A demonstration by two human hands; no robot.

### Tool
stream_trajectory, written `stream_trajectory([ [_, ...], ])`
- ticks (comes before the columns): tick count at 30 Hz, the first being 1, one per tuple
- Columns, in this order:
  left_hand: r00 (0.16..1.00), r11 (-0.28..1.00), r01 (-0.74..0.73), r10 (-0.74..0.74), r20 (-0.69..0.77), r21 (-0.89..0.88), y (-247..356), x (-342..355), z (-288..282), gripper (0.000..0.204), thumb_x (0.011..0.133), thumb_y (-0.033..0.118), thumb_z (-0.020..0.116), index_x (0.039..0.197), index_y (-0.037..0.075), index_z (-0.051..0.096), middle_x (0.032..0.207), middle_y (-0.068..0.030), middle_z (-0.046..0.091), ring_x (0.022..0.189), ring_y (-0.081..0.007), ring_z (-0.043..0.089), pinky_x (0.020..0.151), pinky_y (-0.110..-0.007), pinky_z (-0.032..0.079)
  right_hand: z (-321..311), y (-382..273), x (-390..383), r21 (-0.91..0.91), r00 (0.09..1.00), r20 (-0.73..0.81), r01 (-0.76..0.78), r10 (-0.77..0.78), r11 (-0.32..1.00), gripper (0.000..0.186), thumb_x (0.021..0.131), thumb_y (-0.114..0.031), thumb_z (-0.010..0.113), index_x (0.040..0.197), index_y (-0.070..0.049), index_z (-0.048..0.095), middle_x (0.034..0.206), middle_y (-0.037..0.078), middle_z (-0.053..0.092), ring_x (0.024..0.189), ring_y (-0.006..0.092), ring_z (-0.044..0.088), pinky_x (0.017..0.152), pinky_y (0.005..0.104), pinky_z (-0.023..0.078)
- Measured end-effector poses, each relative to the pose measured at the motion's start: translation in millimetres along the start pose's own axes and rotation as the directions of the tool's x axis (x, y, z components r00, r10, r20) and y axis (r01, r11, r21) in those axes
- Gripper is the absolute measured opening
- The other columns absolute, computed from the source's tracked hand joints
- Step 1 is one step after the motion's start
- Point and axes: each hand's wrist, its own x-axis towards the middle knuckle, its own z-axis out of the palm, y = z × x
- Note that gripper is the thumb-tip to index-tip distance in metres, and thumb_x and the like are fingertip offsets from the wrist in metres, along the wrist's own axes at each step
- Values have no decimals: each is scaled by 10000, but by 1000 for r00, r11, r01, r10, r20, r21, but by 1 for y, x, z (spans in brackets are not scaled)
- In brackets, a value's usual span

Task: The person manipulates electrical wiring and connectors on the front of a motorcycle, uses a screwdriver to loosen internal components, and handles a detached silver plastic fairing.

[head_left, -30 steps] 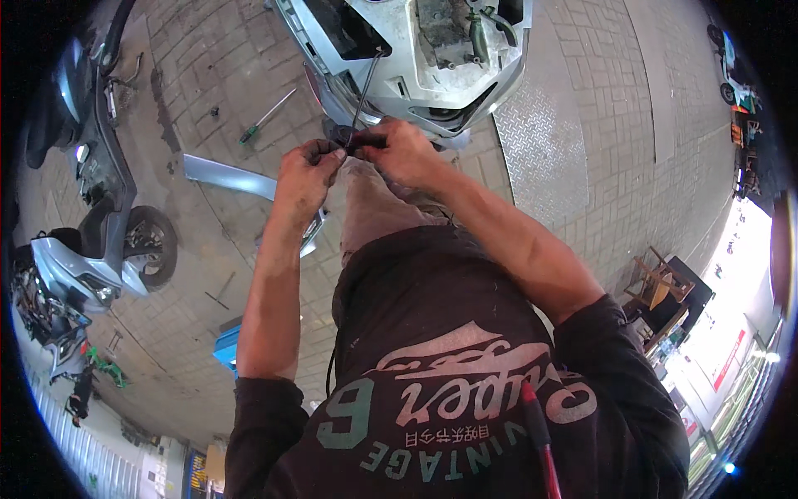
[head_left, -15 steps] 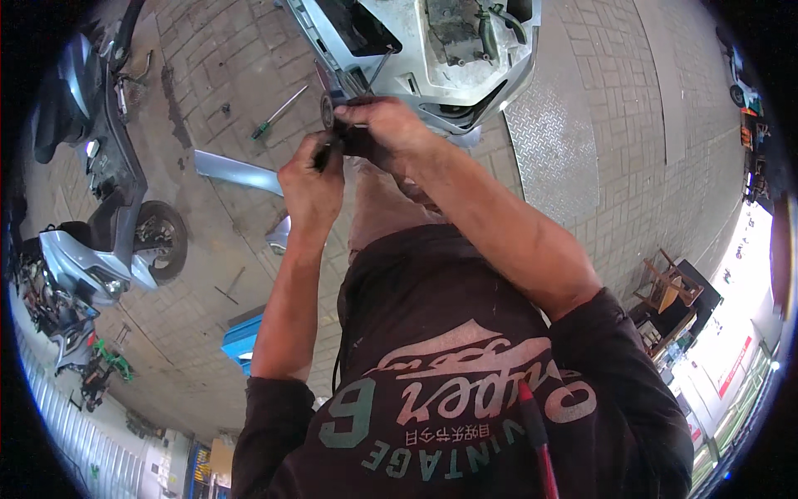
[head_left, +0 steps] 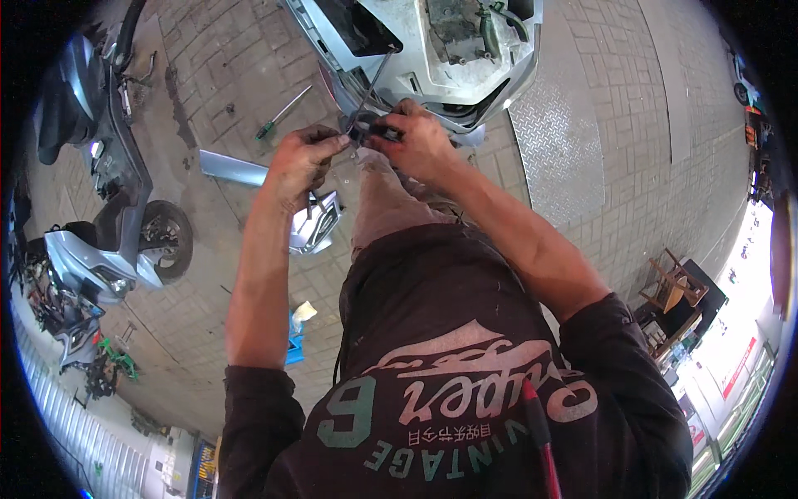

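Note:
Just in front of the scooter body (head_left: 407, 54), my two hands meet at a small dark part (head_left: 361, 126) whose kind I cannot make out. From the left, my left hand (head_left: 301, 162) pinches its edge between thumb and fingers. My right hand (head_left: 420, 143) grips the other side, fingers curled round it. A thin dark cable or rod (head_left: 381, 76) runs from the silver bodywork down toward the part. My fingers cover much of the part.
A green-handled screwdriver (head_left: 284, 112) lies on the paving, left of the scooter body. Near it are a silver panel strip (head_left: 233, 168) and another silver piece (head_left: 317, 226). A scooter (head_left: 125, 200) stands at left; a tread-plate ramp (head_left: 557, 150) lies at right.
The dark part has turned and moved right, so its round face no longer shows. My left hand's grip has shifted, and my right hand has moved slightly right.

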Motion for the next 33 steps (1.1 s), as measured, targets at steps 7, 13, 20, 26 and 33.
stream_trajectory([
  [7,880,817,-308,440,-181,487,-15,-3,20,121,820,134,620,810,13,609,629,-25,573,552,-123,520,515,-268,397,24,-24,2,673,963,19,-211,269,709,260,799,-159,639,990,9,586,927,152,649,786,260,649,695,331,500],
  [13,742,658,-332,625,-243,676,-16,-13,35,105,799,85,600,849,-6,590,719,-132,652,674,-248,632,631,-346,472,8,-43,36,859,846,445,-496,294,127,204,807,-125,609,977,-21,564,861,102,634,722,230,612,692,356,502],
  [20,827,644,-233,526,-200,728,6,-3,6,188,799,118,600,908,-34,586,647,-62,590,578,-155,547,532,-284,414,-18,-29,16,657,823,453,-568,343,496,403,858,-355,591,1004,19,620,1001,87,610,838,229,593,770,310,463],
  [26,995,994,-56,63,-73,94,18,-1,8,118,816,128,603,879,28,606,583,36,464,499,-62,402,451,-243,291,-5,-2,6,88,985,84,-157,150,984,315,811,-240,677,976,26,635,978,108,627,815,189,625,717,324,489],
  [33,809,706,-417,576,-121,573,1,-4,29,146,788,112,656,886,12,613,713,-88,643,627,-180,594,585,-316,447,19,-29,13,727,966,-2,-175,257,663,343,802,-47,632,1108,21,494,1005,154,618,892,195,616,788,303,499],
])
